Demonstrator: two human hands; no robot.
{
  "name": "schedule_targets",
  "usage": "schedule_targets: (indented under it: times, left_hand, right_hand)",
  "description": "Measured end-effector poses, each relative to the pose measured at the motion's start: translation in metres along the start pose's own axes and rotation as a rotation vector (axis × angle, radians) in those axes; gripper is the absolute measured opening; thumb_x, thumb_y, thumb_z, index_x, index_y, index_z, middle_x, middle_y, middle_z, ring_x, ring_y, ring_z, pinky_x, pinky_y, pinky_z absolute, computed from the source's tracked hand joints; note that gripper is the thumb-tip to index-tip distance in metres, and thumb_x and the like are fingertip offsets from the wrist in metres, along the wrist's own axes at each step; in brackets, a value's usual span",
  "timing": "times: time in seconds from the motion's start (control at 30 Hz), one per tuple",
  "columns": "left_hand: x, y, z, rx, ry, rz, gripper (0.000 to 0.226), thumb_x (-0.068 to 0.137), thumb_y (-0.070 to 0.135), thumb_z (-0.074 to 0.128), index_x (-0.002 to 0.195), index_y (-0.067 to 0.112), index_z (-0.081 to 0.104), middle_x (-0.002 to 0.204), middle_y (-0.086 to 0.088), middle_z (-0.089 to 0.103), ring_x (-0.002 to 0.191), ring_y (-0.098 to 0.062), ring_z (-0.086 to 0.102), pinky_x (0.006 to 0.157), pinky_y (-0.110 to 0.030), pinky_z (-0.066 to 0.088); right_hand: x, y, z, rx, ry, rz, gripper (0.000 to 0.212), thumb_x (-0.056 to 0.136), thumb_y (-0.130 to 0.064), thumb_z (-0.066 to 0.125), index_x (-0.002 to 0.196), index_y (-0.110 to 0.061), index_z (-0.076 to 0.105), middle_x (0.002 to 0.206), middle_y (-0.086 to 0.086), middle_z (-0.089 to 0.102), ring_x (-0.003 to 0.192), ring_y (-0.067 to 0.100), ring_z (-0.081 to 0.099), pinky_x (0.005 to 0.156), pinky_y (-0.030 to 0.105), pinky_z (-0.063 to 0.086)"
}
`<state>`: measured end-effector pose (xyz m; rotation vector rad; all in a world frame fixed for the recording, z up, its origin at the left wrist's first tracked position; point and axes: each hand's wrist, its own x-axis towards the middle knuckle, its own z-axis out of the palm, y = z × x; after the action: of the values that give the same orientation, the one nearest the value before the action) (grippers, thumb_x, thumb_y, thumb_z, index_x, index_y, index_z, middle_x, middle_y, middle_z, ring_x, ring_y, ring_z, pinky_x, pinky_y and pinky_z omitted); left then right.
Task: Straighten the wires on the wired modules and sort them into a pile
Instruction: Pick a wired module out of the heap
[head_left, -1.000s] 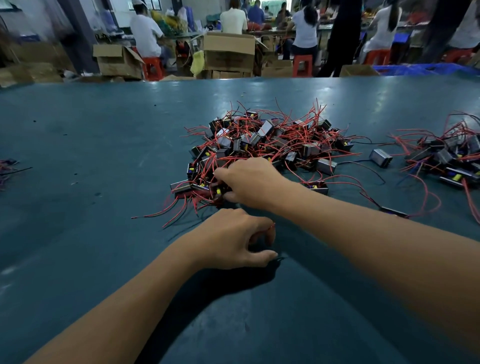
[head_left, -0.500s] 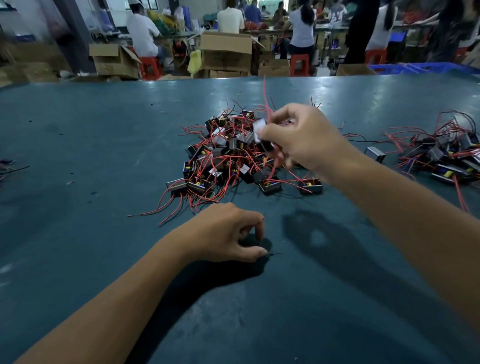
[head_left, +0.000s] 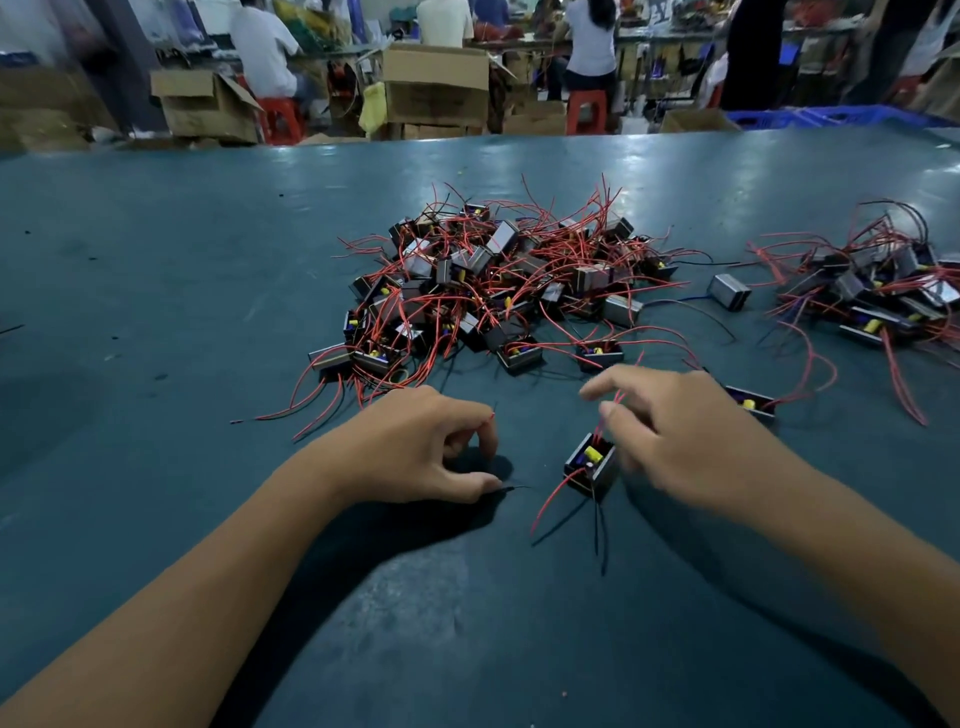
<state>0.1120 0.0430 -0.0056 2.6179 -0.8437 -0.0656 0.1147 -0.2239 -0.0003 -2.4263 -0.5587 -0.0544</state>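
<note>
A tangled heap of small black wired modules (head_left: 498, 280) with red and black wires lies in the middle of the teal table (head_left: 156, 291). My right hand (head_left: 685, 441) holds one module (head_left: 589, 462) just above the table in front of the heap, its red and black wires trailing toward me. My left hand (head_left: 421, 447) rests on the table to the left of it, fingers curled, pinching thin wire ends between thumb and forefinger; what lies under the palm is hidden.
A second pile of modules (head_left: 883, 291) lies at the right edge. Single modules sit loose between the piles (head_left: 730, 291) and behind my right hand (head_left: 753, 404). Cardboard boxes (head_left: 436, 88) and seated people are beyond the table's far edge.
My right hand has gone from the heap's near edge, lifted a module up, then brought it down toward me beside my left hand. My left hand has stayed in place.
</note>
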Motion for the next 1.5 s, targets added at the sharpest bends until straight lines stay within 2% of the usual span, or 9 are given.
schedule_targets:
  times: [0.07, 0.13, 0.23, 0.53, 0.77, 0.93, 1.17, 1.27, 1.5]
  left_hand:
    - [-0.001, -0.001, -0.001, -0.016, 0.002, -0.004, 0.022, 0.082, 0.043, 0.078, 0.089, 0.027, 0.065, 0.055, 0.008, 0.041, 0.053, -0.010, 0.042, 0.052, -0.024, 0.029]
    - [0.000, -0.002, -0.002, -0.022, 0.001, -0.012, 0.021, 0.082, 0.042, 0.078, 0.090, 0.027, 0.065, 0.054, 0.008, 0.040, 0.053, -0.009, 0.042, 0.052, -0.023, 0.029]
    - [0.000, -0.002, -0.001, -0.045, 0.004, -0.021, 0.021, 0.081, 0.041, 0.079, 0.089, 0.027, 0.065, 0.055, 0.011, 0.042, 0.052, -0.009, 0.039, 0.053, -0.027, 0.030]
    - [0.001, 0.016, 0.006, -0.170, -0.005, 0.066, 0.034, 0.082, 0.058, 0.072, 0.094, 0.027, 0.068, 0.054, 0.009, 0.037, 0.050, -0.011, 0.035, 0.052, -0.022, 0.023]
    - [0.003, 0.027, 0.014, -0.069, -0.004, 0.081, 0.012, 0.090, 0.038, 0.071, 0.094, 0.026, 0.069, 0.052, 0.011, 0.043, 0.051, -0.007, 0.042, 0.054, -0.023, 0.028]
    - [0.004, 0.026, 0.016, -0.082, -0.009, 0.080, 0.010, 0.092, 0.037, 0.069, 0.094, 0.028, 0.068, 0.055, 0.014, 0.046, 0.053, -0.007, 0.044, 0.054, -0.020, 0.027]
    - [0.006, 0.019, 0.016, -0.218, -0.034, 0.029, 0.016, 0.096, 0.039, 0.060, 0.099, 0.025, 0.068, 0.061, 0.013, 0.054, 0.056, -0.004, 0.048, 0.056, -0.019, 0.032]
    - [0.007, 0.014, 0.013, -0.481, 0.008, -0.037, 0.024, 0.100, 0.028, 0.046, 0.102, 0.019, 0.068, 0.058, 0.014, 0.055, 0.052, -0.001, 0.045, 0.054, -0.019, 0.035]
    - [0.004, 0.005, 0.002, -0.523, 0.088, -0.118, 0.019, 0.097, 0.021, 0.050, 0.103, 0.018, 0.068, 0.066, 0.002, 0.067, 0.049, -0.008, 0.050, 0.052, -0.021, 0.042]
  right_hand:
    - [0.001, 0.010, -0.013, -0.067, -0.009, -0.148, 0.021, 0.095, -0.014, 0.057, 0.110, -0.028, 0.066, 0.068, -0.008, 0.064, 0.058, 0.004, 0.054, 0.058, 0.013, 0.039]
    - [0.002, 0.017, -0.021, -0.146, -0.085, -0.316, 0.026, 0.092, -0.014, 0.064, 0.114, -0.027, 0.065, 0.098, -0.015, 0.063, 0.093, -0.003, 0.056, 0.083, 0.007, 0.037]
    - [0.000, 0.021, -0.018, -0.173, -0.248, -0.430, 0.034, 0.088, -0.029, 0.068, 0.121, -0.028, 0.061, 0.126, -0.015, 0.056, 0.127, -0.001, 0.045, 0.107, 0.016, 0.031]
    - [-0.002, 0.010, 0.002, -0.257, -0.143, -0.448, 0.019, 0.091, -0.040, 0.065, 0.101, -0.024, 0.064, 0.096, -0.011, 0.061, 0.091, 0.013, 0.056, 0.084, 0.035, 0.046]
    - [-0.003, 0.011, 0.006, -0.197, -0.106, -0.421, 0.013, 0.095, -0.035, 0.061, 0.098, -0.023, 0.065, 0.094, -0.010, 0.062, 0.090, 0.014, 0.056, 0.079, 0.039, 0.048]
    - [-0.005, 0.009, 0.010, -0.191, -0.120, -0.467, 0.020, 0.089, -0.033, 0.070, 0.105, -0.023, 0.066, 0.108, -0.009, 0.063, 0.103, 0.014, 0.057, 0.087, 0.036, 0.048]
    - [-0.003, 0.011, 0.012, -0.133, -0.032, -0.493, 0.009, 0.094, -0.026, 0.065, 0.094, -0.017, 0.066, 0.091, -0.005, 0.063, 0.084, 0.017, 0.060, 0.074, 0.040, 0.051]
    - [-0.002, 0.013, 0.010, -0.081, 0.029, -0.444, 0.009, 0.094, -0.025, 0.063, 0.090, -0.017, 0.064, 0.085, -0.008, 0.062, 0.078, 0.013, 0.059, 0.073, 0.035, 0.049]
    - [-0.004, 0.013, 0.017, 0.097, 0.102, -0.272, 0.021, 0.088, -0.018, 0.071, 0.096, -0.027, 0.053, 0.084, -0.015, 0.066, 0.081, 0.005, 0.066, 0.074, 0.022, 0.050]
